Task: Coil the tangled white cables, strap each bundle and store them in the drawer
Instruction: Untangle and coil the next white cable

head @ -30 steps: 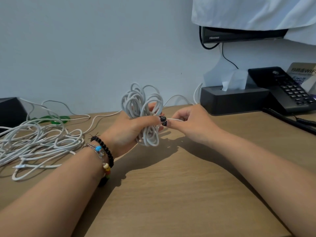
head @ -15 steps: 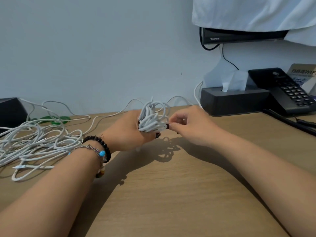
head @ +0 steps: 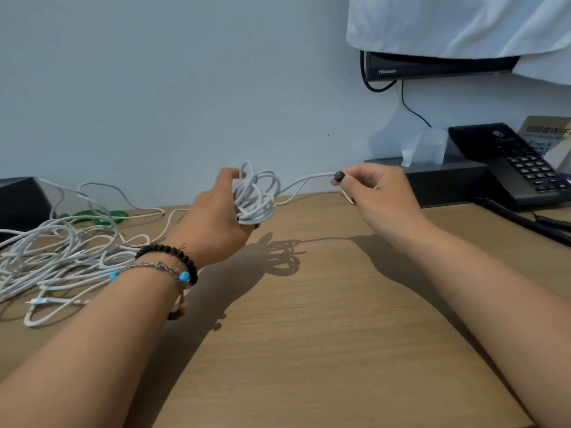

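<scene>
A bundle of white cable (head: 255,197) is held above the worktop (head: 309,319) by the left hand (head: 219,211), whose fingers are curled round the loops. The loops are uneven and rather loose. From this bundle a free length of cable (head: 304,180) is drawn out to the right, where it is pinched between thumb and fingertip of the right hand (head: 378,191). This hand is raised near the tissue box (head: 445,177) and well apart from the left one, so the free length hangs almost taut between them.

The task is judged to be at an early stage. One cable is coiled for the most part, and only its tail is left to be wound in. No strap is seen on the bundle, and it cannot be told whether the green thing (head: 95,216) by the wall is a strap, because it is half hidden behind cables. A large tangled pile of white cables (head: 58,254) is left on the worktop at the left, with one strand running along the wall toward the hands. This pile is not yet sorted. The drawer is not in view, so nothing can be said of what is stored there. Strapping and storing are thus taken as not done
</scene>
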Demonstrator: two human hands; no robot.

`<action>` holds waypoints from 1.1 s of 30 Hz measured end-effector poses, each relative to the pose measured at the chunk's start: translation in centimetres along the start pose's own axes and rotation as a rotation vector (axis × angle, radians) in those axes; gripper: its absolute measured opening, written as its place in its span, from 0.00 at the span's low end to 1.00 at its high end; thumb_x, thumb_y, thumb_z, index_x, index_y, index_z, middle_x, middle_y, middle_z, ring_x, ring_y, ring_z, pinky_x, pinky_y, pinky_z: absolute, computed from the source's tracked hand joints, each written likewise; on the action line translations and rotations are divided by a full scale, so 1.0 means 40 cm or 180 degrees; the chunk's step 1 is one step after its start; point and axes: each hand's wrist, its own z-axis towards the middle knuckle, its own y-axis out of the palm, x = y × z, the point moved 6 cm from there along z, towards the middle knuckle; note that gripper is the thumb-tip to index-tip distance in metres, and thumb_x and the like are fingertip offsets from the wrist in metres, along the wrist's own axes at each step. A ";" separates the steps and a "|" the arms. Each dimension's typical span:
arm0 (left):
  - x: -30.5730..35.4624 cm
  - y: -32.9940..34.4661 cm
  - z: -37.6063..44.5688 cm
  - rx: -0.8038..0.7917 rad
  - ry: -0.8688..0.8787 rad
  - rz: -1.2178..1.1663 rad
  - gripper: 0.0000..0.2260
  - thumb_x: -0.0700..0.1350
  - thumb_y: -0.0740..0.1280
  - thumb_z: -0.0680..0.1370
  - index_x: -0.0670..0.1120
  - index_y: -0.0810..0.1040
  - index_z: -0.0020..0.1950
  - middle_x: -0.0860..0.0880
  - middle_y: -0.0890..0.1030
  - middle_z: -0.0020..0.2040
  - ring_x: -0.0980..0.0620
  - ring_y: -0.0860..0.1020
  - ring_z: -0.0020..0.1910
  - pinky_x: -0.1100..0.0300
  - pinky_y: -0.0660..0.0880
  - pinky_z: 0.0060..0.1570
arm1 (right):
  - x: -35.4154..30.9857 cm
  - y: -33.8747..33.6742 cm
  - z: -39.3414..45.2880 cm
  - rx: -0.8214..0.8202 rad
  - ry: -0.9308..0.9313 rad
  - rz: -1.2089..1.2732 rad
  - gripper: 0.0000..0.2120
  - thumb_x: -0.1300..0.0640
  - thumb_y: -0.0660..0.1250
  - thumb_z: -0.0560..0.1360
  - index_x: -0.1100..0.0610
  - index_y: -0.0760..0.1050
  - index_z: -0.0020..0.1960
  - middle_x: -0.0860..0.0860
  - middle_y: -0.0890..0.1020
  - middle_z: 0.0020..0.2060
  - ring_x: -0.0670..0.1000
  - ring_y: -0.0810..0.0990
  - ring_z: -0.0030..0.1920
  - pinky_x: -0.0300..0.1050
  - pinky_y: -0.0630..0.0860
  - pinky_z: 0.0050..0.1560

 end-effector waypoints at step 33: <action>0.062 0.082 -0.037 -0.0471 -0.0604 -0.3163 0.12 0.48 0.72 0.72 0.42 0.80 0.51 0.44 0.79 0.42 0.45 0.77 0.43 0.51 0.76 0.44 | 0.002 0.140 -0.099 -0.1867 0.0672 0.0452 0.08 0.54 0.68 0.77 0.57 0.84 0.46 0.51 0.81 0.31 0.44 0.68 0.22 0.35 0.66 0.25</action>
